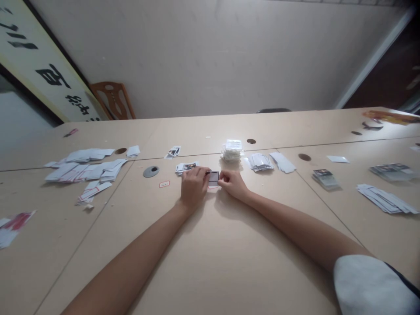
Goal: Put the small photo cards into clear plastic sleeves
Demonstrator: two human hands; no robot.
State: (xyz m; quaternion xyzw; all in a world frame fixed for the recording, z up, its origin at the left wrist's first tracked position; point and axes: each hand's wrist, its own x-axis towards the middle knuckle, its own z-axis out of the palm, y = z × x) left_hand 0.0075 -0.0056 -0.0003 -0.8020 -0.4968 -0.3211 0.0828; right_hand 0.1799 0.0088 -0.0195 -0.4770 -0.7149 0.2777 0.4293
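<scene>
L hand (194,186) and R hand (232,183) apart, w/ small grey card (214,178) btwn them, dark lines on it. L fingertips at card's L edge, R thumb + fingers curled at its R edge; can't tell if either pinches it. Card on or just above tbl (236,245), can't tell which. Just beyond L hand: photo-card pile (187,167); to its L, red-bordered label (164,184), then grey cable cap (151,171). Beyond R hand: stack of clear plastic (232,150), then to its R a white card pile (260,162) and white strip fan (282,162). Well L of L hand: spread of white slips (82,168). Well R of R hand: small photo-topped stack (326,179), then white-edged card fan (385,199). Far past L hand, wooden chair (113,98) behind tbl.
</scene>
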